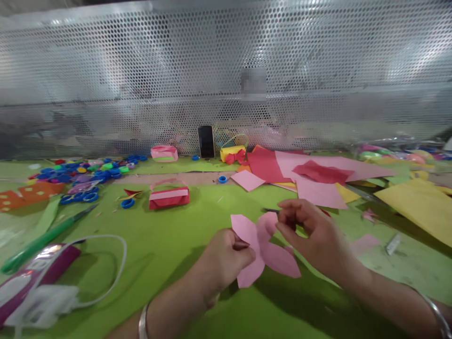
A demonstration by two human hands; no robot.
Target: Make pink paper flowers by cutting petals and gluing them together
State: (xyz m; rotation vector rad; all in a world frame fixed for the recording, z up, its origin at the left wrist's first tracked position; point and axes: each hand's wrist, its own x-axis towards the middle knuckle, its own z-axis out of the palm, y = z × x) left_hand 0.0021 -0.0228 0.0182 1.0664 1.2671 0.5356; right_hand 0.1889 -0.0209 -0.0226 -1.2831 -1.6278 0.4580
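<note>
A pink paper cutout with several petal-like lobes [259,254], shaped like a flower, is held up above the green table. My left hand [228,259] is closed on its left side, thumb in front. At the upper right lobe, which bends over, my right hand [307,230] pinches the edge between thumb and fingertips. A thin dark pointed tip [270,210] shows just left of my right fingers; the rest of it is hidden behind the hand, and I cannot tell whether it is held or lies on the table.
A red paper handbag [169,197], a pink one [164,153] and a yellow one with a bow [233,154] stand beyond, near a phone [206,141]. Coloured sheets [321,193] lie right. Scissors [79,197], a green-handled tool [45,240] and a cabled plug [45,301] lie left.
</note>
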